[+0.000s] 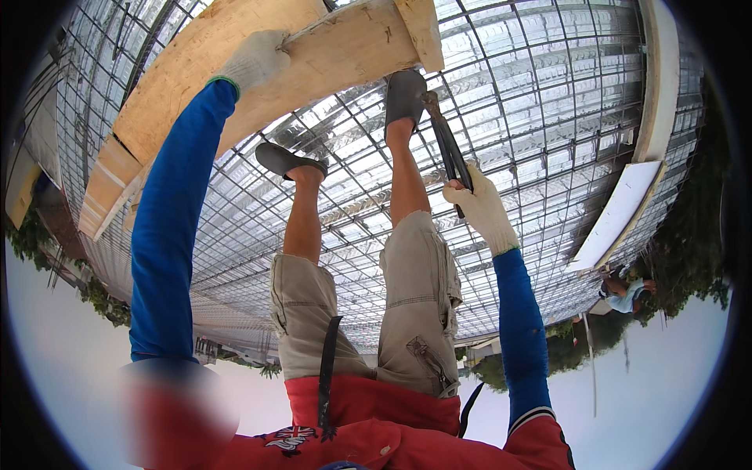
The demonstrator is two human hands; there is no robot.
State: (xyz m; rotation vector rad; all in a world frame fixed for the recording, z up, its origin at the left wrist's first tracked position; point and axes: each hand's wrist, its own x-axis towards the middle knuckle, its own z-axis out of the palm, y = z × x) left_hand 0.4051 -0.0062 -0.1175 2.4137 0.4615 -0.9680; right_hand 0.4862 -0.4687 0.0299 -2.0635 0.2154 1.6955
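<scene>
My left hand (254, 61), in a pale knit glove with a green cuff edge, grips a long plywood formwork board (345, 56) at the upper left; its fingertips are partly hidden at the board's edge. In my gloved right hand (484, 205) are long-handled pincers (445, 141) with dark handles and a rusty head. Their head points away from me, close beside my right shoe (405, 98). Beneath lies a grid of steel reinforcing bars (540, 102) over shiny corrugated metal decking.
My left shoe (288, 160) also rests on the bar grid, near the board. A short wooden piece (421, 33) crosses the board's right end. At the right lie a long pale beam (659, 86) and a white panel (619, 213). Another person (627, 294) is far off at the right.
</scene>
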